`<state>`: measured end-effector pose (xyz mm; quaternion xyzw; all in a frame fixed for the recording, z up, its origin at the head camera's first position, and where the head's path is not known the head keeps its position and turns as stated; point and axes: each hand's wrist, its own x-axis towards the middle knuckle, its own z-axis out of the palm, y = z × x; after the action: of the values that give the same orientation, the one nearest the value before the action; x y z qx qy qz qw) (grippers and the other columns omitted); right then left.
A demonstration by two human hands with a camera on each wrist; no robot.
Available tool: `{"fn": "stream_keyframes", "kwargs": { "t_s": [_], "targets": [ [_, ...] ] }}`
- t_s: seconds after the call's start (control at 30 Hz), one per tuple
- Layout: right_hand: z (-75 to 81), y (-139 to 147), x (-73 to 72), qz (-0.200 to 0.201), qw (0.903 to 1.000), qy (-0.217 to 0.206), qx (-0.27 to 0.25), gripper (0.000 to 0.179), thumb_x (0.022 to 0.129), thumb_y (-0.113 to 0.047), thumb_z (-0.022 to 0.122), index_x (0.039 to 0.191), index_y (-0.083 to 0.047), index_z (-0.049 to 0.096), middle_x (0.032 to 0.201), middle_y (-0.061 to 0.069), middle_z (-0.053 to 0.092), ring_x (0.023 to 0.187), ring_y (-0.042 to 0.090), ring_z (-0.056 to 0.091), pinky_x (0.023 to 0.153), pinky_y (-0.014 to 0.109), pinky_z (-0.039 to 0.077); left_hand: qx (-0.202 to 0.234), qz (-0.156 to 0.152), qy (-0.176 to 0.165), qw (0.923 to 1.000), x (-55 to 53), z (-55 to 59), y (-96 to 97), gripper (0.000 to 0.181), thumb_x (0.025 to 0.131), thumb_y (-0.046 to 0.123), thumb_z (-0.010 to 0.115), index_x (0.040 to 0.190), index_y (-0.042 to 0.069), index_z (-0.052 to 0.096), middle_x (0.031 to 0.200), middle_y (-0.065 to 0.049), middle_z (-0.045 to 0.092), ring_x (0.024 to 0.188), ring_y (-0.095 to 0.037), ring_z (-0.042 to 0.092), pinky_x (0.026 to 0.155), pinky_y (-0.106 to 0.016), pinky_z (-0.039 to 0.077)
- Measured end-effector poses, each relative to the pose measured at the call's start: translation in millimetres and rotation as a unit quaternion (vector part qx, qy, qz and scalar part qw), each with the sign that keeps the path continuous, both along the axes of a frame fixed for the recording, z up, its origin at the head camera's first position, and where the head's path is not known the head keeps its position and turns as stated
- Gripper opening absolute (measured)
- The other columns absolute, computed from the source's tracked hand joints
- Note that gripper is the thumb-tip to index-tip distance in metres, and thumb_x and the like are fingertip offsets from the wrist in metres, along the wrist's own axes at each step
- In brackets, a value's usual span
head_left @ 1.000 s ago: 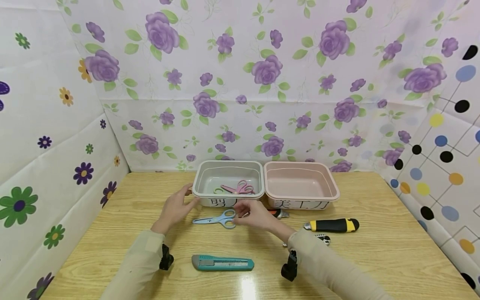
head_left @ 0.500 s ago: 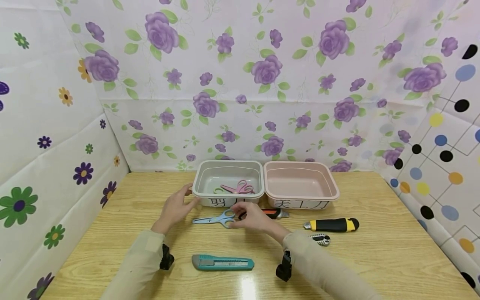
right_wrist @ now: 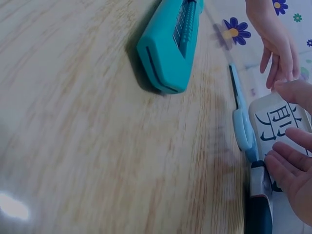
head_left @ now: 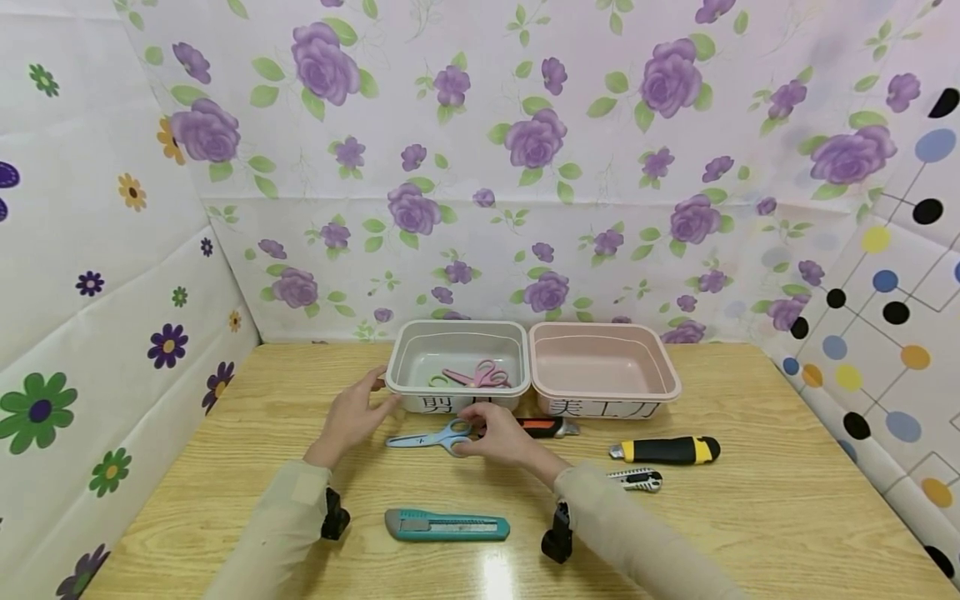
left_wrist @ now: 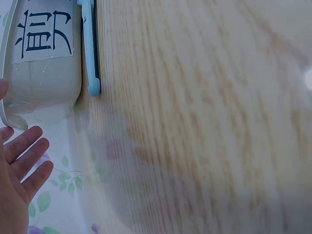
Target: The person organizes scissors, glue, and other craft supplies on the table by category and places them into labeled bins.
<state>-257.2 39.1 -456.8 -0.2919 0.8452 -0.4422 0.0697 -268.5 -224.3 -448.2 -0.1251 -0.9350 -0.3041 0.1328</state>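
Note:
In the head view my left hand [head_left: 352,417] is at the left end of the grey box [head_left: 457,391], its fingers fairly straight beside the wall. The left wrist view shows these fingers [left_wrist: 31,161] spread near the box's corner. My right hand [head_left: 498,435] hovers at the handles of the light blue scissors [head_left: 420,440], which lie on the table before the grey box. Its thumb and fingers stand apart with nothing between them in the right wrist view. The orange-and-black utility knife [head_left: 543,427] is partly hidden behind this hand. Pink scissors [head_left: 480,377] lie inside the grey box.
A pink box [head_left: 605,398] adjoins the grey one on the right. On the table [head_left: 750,517] lie a yellow-and-black utility knife [head_left: 667,451], a small white-and-black cutter [head_left: 637,479] and a teal utility knife [head_left: 446,526]. Patterned cloth [head_left: 480,250] hangs behind and at both sides.
My right hand has shifted slightly left towards the scissors' handles, uncovering more of the orange-and-black knife and the small cutter. My left hand stays put.

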Motion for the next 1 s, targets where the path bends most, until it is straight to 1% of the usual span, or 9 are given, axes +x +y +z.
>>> {"fn": "stream_keyframes", "kwargs": {
  "t_s": [0.13, 0.33, 0.53, 0.7, 0.8, 0.9, 1.0],
  "targets": [
    [-0.6, -3.1, 0.4, 0.002, 1.0000, 0.005, 0.006, 0.051, 0.075, -0.023, 0.073, 0.117, 0.001, 0.056, 0.109, 0.014, 0.060, 0.095, 0.025, 0.058, 0.079, 0.034, 0.049, -0.001, 0.000, 0.000, 1.0000, 0.1, -0.3, -0.1, 0.059, 0.088, 0.042, 0.056, 0.133, 0.007, 0.043, 0.113, -0.018, 0.061, 0.103, -0.037, 0.056, 0.084, -0.055, 0.043],
    [-1.5, -5.9, 0.2, -0.004, 0.9996, 0.025, 0.014, 0.049, 0.075, -0.022, 0.074, 0.115, 0.002, 0.057, 0.106, 0.013, 0.061, 0.089, 0.023, 0.057, 0.072, 0.026, 0.047, 0.000, 0.002, 0.003, 1.0000, -0.9, -1.5, -0.6, 0.058, 0.088, 0.040, 0.057, 0.133, 0.008, 0.043, 0.112, -0.017, 0.061, 0.103, -0.037, 0.057, 0.083, -0.054, 0.044],
    [-2.1, -8.3, -0.8, -0.005, 0.9987, 0.045, 0.025, 0.049, 0.075, -0.021, 0.074, 0.114, 0.003, 0.058, 0.105, 0.013, 0.061, 0.087, 0.023, 0.057, 0.070, 0.025, 0.046, 0.002, 0.002, 0.005, 1.0000, -0.5, -0.6, -0.8, 0.057, 0.088, 0.040, 0.057, 0.133, 0.008, 0.043, 0.112, -0.016, 0.062, 0.102, -0.036, 0.057, 0.083, -0.054, 0.044],
    [-8.8, -9.6, -4.8, -0.015, 0.9967, 0.061, 0.052, 0.049, 0.075, -0.023, 0.074, 0.114, 0.001, 0.058, 0.105, 0.011, 0.061, 0.090, 0.020, 0.057, 0.074, 0.026, 0.047, 0.002, 0.000, 0.001, 1.0000, 1.0, 1.2, 0.0, 0.057, 0.088, 0.040, 0.057, 0.133, 0.008, 0.043, 0.112, -0.017, 0.062, 0.102, -0.037, 0.057, 0.083, -0.054, 0.044],
    [-12.0, -10.1, -6.8, -0.021, 0.9946, 0.074, 0.069, 0.050, 0.075, -0.024, 0.074, 0.116, 0.000, 0.057, 0.107, 0.011, 0.060, 0.094, 0.020, 0.056, 0.078, 0.029, 0.047, -0.001, 0.000, 0.002, 1.0000, 1.0, 0.6, -0.2, 0.058, 0.088, 0.041, 0.056, 0.133, 0.008, 0.043, 0.112, -0.017, 0.061, 0.102, -0.037, 0.057, 0.083, -0.055, 0.044],
    [-14.4, -10.3, -7.8, -0.026, 0.9914, 0.088, 0.093, 0.052, 0.076, -0.026, 0.073, 0.118, 0.000, 0.056, 0.112, 0.010, 0.058, 0.099, 0.021, 0.056, 0.082, 0.033, 0.047, -0.001, 0.001, 0.003, 1.0000, 0.9, 0.1, -0.3, 0.058, 0.088, 0.041, 0.056, 0.133, 0.008, 0.043, 0.112, -0.017, 0.062, 0.103, -0.036, 0.057, 0.083, -0.054, 0.044],
    [-16.5, -10.8, -8.6, -0.029, 0.9871, 0.105, 0.118, 0.054, 0.076, -0.029, 0.072, 0.120, -0.002, 0.055, 0.114, 0.009, 0.057, 0.102, 0.021, 0.055, 0.084, 0.033, 0.047, 0.003, -0.001, 0.003, 1.0000, 1.1, 0.7, 0.1, 0.058, 0.088, 0.041, 0.056, 0.133, 0.008, 0.043, 0.112, -0.017, 0.062, 0.103, -0.036, 0.057, 0.084, -0.055, 0.044]
  ]
}}
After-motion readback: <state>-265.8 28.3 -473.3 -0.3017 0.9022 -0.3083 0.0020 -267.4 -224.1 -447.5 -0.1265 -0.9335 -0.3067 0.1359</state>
